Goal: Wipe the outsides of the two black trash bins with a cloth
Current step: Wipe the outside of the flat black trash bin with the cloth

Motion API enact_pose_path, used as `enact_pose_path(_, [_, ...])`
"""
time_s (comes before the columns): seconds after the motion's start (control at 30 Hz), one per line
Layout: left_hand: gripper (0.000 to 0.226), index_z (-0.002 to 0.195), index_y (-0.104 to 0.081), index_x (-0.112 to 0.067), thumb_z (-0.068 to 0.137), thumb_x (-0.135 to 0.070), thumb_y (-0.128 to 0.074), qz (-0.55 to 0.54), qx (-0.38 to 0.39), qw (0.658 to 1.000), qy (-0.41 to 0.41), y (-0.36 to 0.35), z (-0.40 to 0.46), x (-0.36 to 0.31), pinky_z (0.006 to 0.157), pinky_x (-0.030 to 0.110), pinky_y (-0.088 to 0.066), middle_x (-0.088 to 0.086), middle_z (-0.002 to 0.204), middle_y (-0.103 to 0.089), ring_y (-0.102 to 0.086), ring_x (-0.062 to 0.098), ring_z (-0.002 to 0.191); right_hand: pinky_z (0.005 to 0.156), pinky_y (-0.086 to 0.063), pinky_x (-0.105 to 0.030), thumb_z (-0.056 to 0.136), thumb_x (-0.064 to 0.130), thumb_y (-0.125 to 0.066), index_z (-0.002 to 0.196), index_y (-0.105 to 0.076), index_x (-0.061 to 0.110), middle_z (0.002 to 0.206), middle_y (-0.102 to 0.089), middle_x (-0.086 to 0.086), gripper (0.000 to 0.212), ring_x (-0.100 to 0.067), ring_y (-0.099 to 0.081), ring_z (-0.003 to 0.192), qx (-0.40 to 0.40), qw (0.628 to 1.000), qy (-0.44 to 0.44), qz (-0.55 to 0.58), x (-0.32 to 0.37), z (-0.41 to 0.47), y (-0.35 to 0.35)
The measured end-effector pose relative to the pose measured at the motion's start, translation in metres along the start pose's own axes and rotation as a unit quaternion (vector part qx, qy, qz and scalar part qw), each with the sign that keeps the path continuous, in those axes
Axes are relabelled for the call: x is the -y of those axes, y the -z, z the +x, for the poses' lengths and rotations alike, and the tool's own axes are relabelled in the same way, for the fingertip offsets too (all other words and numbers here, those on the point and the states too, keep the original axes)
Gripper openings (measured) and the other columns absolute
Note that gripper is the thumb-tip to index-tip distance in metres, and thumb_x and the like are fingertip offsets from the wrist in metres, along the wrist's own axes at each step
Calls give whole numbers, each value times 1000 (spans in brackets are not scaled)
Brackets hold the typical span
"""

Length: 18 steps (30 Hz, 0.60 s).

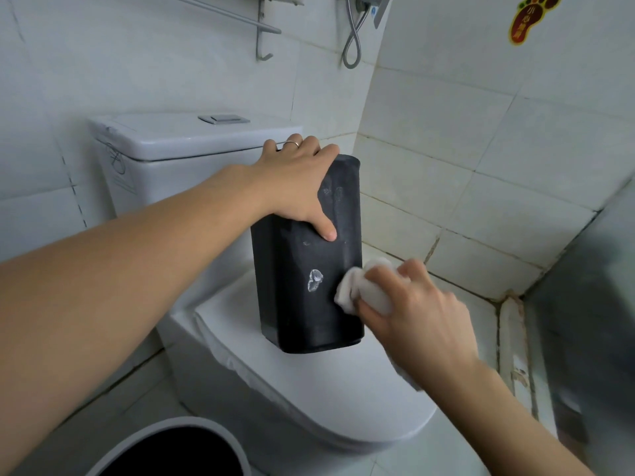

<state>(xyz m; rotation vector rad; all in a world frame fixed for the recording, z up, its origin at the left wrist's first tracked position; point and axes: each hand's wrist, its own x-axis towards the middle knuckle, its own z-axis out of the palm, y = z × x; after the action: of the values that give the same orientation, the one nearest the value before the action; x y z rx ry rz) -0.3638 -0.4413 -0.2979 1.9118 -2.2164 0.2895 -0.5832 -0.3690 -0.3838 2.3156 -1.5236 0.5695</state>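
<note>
A tall black trash bin (309,269) stands on the closed toilet lid (309,389). Its near side carries a whitish smear and faint streaks. My left hand (295,180) grips the bin over its top, thumb pressed on the near face. My right hand (412,304) holds a bunched white cloth (357,286) pressed against the bin's lower right side. A second, round bin (165,451) with a grey rim and black inside shows at the bottom edge, left of centre.
The white toilet tank (192,142) with its flush button stands behind the bin. Tiled walls close in at the back and right. A metal towel rail (240,18) and a shower hose (354,46) hang above. The floor lies at the lower left.
</note>
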Motion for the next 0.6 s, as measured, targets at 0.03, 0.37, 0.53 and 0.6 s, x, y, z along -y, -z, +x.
enact_pose_path(0.03, [114,136,-33,-22,46,-76,-78,3,-3,1000,-2,0,0,-1,94,45,-29,2,127,-40,-33,27,125,49,-40,-30,90,54,-51,104,-54,36,94,-45,5,23,-32,-56,58,1,1000,-15,4,0,9,2])
enact_pose_path(0.37, [117,140,-30,-23,47,-79,-77,-1,14,1000,12,-1,1,10,97,45,-28,2,133,-39,-31,27,129,39,-38,-29,85,49,-60,91,-54,31,86,-47,2,20,-30,-51,46,7,1000,6,22,8,-3,-1])
enact_pose_path(0.53, [115,138,-32,-22,47,-78,-77,-3,2,1000,7,-3,2,7,96,46,-28,2,131,-40,-31,27,128,41,-30,-24,86,53,-59,97,-58,34,90,-48,4,22,-28,-54,47,29,999,-9,-14,2,-14,-3])
enact_pose_path(0.6, [117,139,-31,-22,47,-78,-77,-2,2,1000,8,-3,1,8,98,46,-28,2,131,-39,-31,28,129,45,-30,-26,89,64,-48,104,-52,38,98,-44,7,30,-26,-56,57,37,999,-25,-26,8,-7,2])
